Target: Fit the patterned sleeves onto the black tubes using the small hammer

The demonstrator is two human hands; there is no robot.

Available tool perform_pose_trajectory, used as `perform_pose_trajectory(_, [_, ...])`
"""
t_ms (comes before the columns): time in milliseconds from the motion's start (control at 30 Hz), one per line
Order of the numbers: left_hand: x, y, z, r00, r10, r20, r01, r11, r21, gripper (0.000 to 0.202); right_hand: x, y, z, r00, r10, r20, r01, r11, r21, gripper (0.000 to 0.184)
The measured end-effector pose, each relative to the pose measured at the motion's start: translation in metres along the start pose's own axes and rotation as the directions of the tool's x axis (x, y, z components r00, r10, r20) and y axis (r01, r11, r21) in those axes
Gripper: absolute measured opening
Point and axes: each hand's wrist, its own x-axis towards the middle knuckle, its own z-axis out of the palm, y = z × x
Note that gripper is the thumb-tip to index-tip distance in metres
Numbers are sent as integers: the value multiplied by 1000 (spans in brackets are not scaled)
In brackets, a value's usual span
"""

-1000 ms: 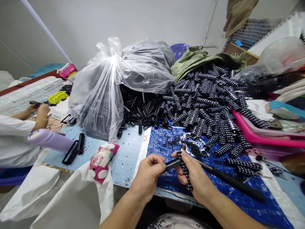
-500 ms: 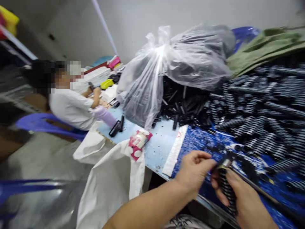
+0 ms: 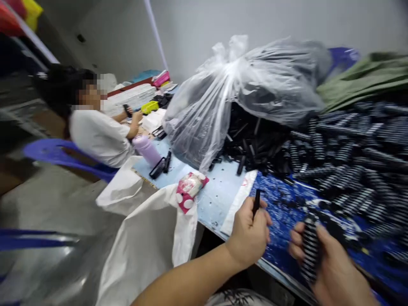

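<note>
My left hand (image 3: 247, 238) is closed around a slim black plastic piece (image 3: 256, 202), which sticks up between thumb and fingers. My right hand (image 3: 334, 259) grips a long black piece with pale crosswise stripes (image 3: 310, 248), held roughly upright. The hands are apart, above the table's front edge. Under them lies a blue sheet (image 3: 274, 208) with small black bits on it. A big heap of similar striped pieces (image 3: 347, 170) rises at the right. Smaller plain black pieces (image 3: 255, 148) are piled beside it.
A large tied clear plastic bag (image 3: 204, 123) stands on the table behind. A pink and white packet (image 3: 188, 191), white cloth (image 3: 143, 238) and lilac bottle (image 3: 146, 148) are to the left. A co-worker in a white shirt (image 3: 98, 136) sits on a purple chair (image 3: 54, 151) further left.
My hands have drawn apart, the left moving away from the striped piece. The slim black piece now shows upright in the left hand. The view has shifted slightly.
</note>
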Motion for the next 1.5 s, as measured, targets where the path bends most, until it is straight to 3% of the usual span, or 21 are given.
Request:
perform_pose_trajectory(67, [-5,-2,3,992,19,124,-27,997,69,20,-1,-12,23,986,116,-116,-92,977,192,38])
perform_pose_trajectory(167, [-8,-10,10,983,64,173,-85,990,115,25,4,-18,44,985,157,-69,-130,946,296,50])
perform_pose_trajectory(267, [-5,-12,12,980,38,194,-58,994,96,25,6,-14,36,999,7,41,-15,980,200,60])
perform_pose_trajectory(333, [-4,-8,10,980,-6,196,-6,998,62,27,4,-11,18,970,-203,134,205,979,0,69])
perform_pose_trajectory(367, [-4,-4,8,979,-37,199,29,998,47,29,2,-10,7,927,-321,192,349,927,-136,83])
perform_pose_trajectory(400, [-5,0,6,977,-70,202,64,997,38,30,0,-10,-3,860,-438,262,501,821,-273,100])
perform_pose_trajectory(467, [-7,6,5,966,-124,226,119,992,38,34,-3,-12,-22,704,-568,426,708,518,-480,121])
perform_pose_trajectory(500, [-8,8,6,962,-135,239,127,991,46,34,-5,-14,-28,642,-589,491,756,384,-529,120])
perform_pose_trajectory(567, [-10,9,9,961,-131,242,117,991,72,37,-7,-18,-34,562,-622,545,793,218,-569,109])
perform_pose_trajectory(767, [-12,-1,22,991,-36,128,13,984,177,51,-15,-23,-30,439,-728,526,781,19,-625,104])
perform_pose_trajectory(900, [-12,1,26,988,35,150,-71,968,241,43,-17,-21,-30,368,-772,519,756,-76,-650,99])
perform_pose_trajectory(1033, [-9,10,26,975,-79,208,41,982,184,41,-16,-17,-31,354,-778,519,694,-154,-703,98])
perform_pose_trajectory(1100, [-7,12,25,955,-179,235,153,980,125,43,-16,-17,-30,358,-762,539,683,-180,-708,98])
perform_pose_trajectory(1200, [-3,8,23,890,-362,279,381,925,-15,46,-14,-18,-31,390,-723,570,699,-170,-694,99])
perform_pose_trajectory(1267, [3,1,18,874,-400,275,431,900,-61,47,-12,-17,-41,430,-687,586,706,-149,-693,102])
perform_pose_trajectory(1333, [12,-5,8,923,-312,224,320,947,2,43,-8,-13,-62,488,-674,555,644,-151,-750,93])
perform_pose_trajectory(1400, [25,-8,-5,979,-109,171,76,979,190,34,-3,-5,-92,550,-697,460,483,-184,-856,64])
perform_pose_trajectory(1467, [38,-8,-20,980,86,180,-160,878,452,23,0,3,-120,582,-704,407,328,-254,-910,33])
perform_pose_trajectory(1500, [44,-7,-26,968,141,205,-236,783,575,19,1,5,-130,600,-688,408,305,-275,-912,29])
